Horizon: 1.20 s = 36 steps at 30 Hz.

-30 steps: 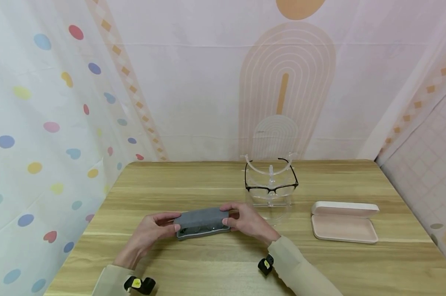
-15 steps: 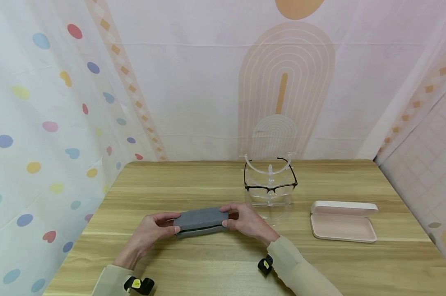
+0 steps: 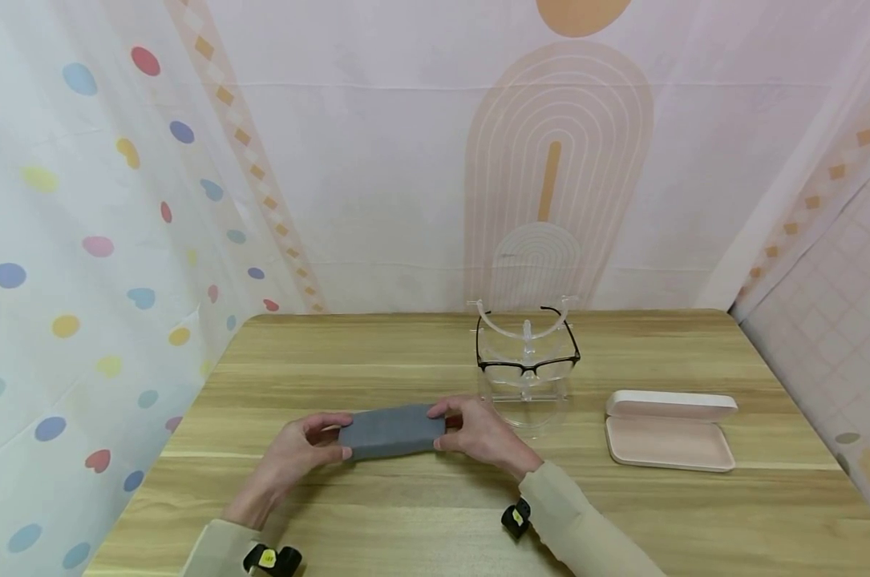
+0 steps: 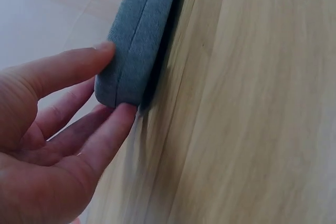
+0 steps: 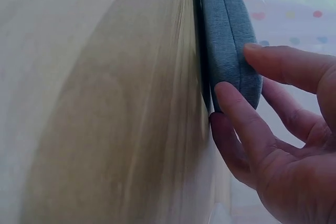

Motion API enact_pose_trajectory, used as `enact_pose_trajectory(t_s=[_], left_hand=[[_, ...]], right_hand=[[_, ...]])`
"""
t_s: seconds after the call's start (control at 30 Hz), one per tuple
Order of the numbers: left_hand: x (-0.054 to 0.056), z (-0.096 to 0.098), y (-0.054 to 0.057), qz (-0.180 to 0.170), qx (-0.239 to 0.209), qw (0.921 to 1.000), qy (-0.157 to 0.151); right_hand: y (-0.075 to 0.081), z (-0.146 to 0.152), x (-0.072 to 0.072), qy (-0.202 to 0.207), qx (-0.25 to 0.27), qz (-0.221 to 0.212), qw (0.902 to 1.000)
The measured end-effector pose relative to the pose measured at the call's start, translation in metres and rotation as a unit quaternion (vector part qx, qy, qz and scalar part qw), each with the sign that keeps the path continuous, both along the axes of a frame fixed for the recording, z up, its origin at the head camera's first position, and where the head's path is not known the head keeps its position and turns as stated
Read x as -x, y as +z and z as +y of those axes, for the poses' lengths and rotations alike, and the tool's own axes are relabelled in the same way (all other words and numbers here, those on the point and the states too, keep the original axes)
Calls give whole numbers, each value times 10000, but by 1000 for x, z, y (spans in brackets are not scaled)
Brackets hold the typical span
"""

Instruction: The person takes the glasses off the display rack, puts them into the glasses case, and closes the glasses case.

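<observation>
A grey fabric-covered glasses case (image 3: pixel 392 433) lies closed on the wooden table, its lid down on the base. My left hand (image 3: pixel 288 457) holds the left end, thumb at the front edge and fingers at the back. At the other end, my right hand (image 3: pixel 482 433) grips the case in the same way. Both wrist views show a thin seam along the grey case (image 4: pixel 137 35), with fingertips pressed on its corners; in the right wrist view the case (image 5: pixel 226 35) stands close to the tabletop. Its inside is hidden.
Behind my right hand stands a clear acrylic display stand (image 3: pixel 527 393) bearing black-framed glasses (image 3: pixel 528 369). To the right, a pale pink glasses case (image 3: pixel 669 445) lies with its lid up. A patterned curtain (image 3: pixel 377 200) hangs behind the wooden table (image 3: pixel 420 529).
The grey case's lid has come down: a second ago glasses showed inside, then only a narrow dark gap, and now it is closed. Both hands have stayed at its ends.
</observation>
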<state>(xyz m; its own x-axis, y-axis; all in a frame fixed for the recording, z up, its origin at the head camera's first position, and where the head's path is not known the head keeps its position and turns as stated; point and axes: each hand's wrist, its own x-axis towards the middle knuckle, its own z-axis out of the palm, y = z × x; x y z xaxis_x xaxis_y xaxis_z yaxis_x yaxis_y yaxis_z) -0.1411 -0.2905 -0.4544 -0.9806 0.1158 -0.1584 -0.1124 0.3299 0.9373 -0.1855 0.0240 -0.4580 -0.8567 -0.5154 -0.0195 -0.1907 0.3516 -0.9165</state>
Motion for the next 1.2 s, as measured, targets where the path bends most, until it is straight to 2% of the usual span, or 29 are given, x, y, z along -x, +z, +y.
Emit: enact_pose_trajectory(t_s=[0.33,0.53,0.73,0.87,1.0,1.2], left_hand=[[-2,3,0,7,88,9998,-171],[-7,8,6,68,397,9992,46],[-11,18,13,641,646,9945,512],[-14,27,17,1027,742,9882,856],[-17,35,20,1315,484,9836,1139],[-21,45,25,1826,179,9745,1290]], right_hand=[[-2,0,-5,0,-261,477,9985],[-3,2,-11,-190,-217,942,9951],[3,4,-21,-652,-140,802,9945],[9,6,-26,-902,-37,1003,9908],[15,9,-32,-1070,-54,1314,9855],[24,16,-40,-1166,4,1728,9780]])
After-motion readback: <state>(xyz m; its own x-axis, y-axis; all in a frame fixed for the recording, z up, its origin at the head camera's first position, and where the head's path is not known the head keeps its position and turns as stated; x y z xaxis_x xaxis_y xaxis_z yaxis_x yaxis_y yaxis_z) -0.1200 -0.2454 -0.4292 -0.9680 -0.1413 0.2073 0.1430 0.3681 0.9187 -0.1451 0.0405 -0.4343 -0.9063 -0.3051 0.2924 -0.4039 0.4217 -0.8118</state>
